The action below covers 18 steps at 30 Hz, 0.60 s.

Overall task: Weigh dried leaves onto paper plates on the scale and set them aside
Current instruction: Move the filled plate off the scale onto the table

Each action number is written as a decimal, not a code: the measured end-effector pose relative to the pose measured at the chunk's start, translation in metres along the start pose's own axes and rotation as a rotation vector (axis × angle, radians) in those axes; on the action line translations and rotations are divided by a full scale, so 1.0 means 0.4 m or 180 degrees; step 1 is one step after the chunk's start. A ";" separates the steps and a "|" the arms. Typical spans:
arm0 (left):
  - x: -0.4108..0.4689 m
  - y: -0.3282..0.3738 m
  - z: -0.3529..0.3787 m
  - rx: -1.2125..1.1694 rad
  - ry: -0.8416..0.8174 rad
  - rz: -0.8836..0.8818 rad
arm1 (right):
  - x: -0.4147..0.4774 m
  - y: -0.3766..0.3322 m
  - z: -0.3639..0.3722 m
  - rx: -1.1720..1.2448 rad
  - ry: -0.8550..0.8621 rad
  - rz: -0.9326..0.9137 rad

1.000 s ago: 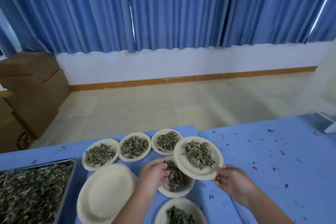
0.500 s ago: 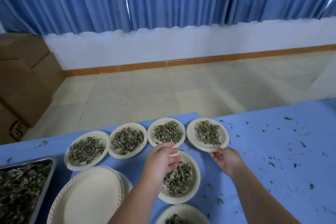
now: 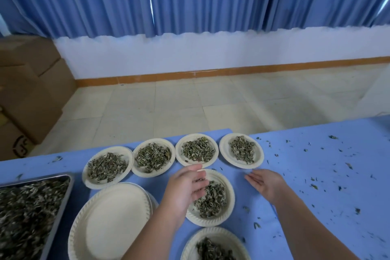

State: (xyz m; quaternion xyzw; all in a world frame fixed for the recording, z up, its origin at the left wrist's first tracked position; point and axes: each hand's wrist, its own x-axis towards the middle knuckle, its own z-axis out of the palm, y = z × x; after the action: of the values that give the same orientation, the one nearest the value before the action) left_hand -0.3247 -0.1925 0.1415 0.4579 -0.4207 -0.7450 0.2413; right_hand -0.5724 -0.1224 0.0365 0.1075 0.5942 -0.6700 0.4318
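Note:
Several paper plates of dried leaves stand in a row along the far edge of the blue table [image 3: 316, 175]; the rightmost plate [image 3: 256, 161] lies flat there. My right hand [image 3: 267, 183] hovers just in front of it, fingers relaxed, holding nothing. My left hand [image 3: 187, 186] hangs over the left side of a nearer filled plate [image 3: 229, 207], fingers loosely bent, nothing visibly gripped. Another filled plate [image 3: 219, 236] sits at the bottom edge. A stack of unfilled plates [image 3: 109, 221] lies to the left. No scale is in view.
A metal tray [image 3: 61, 207] heaped with dried leaves sits at the lower left. Leaf crumbs are scattered over the table's right half. Cardboard boxes [image 3: 31, 91] stand on the floor beyond the table at left, below blue curtains.
My right hand set the carried plate down at the right end of the far row, then let go and drew back. My left hand stayed over the nearer plate.

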 end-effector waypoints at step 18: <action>-0.364 -0.050 -0.312 0.0008 0.0189 0.0646 | -0.449 0.165 0.122 -0.0997 -0.1128 -0.0173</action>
State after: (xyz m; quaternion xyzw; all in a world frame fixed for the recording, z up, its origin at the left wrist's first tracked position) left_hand -0.1462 -0.1242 0.1660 0.4351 -0.4586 -0.7023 0.3273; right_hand -0.3994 -0.0795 0.1215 -0.0961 0.6084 -0.5895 0.5225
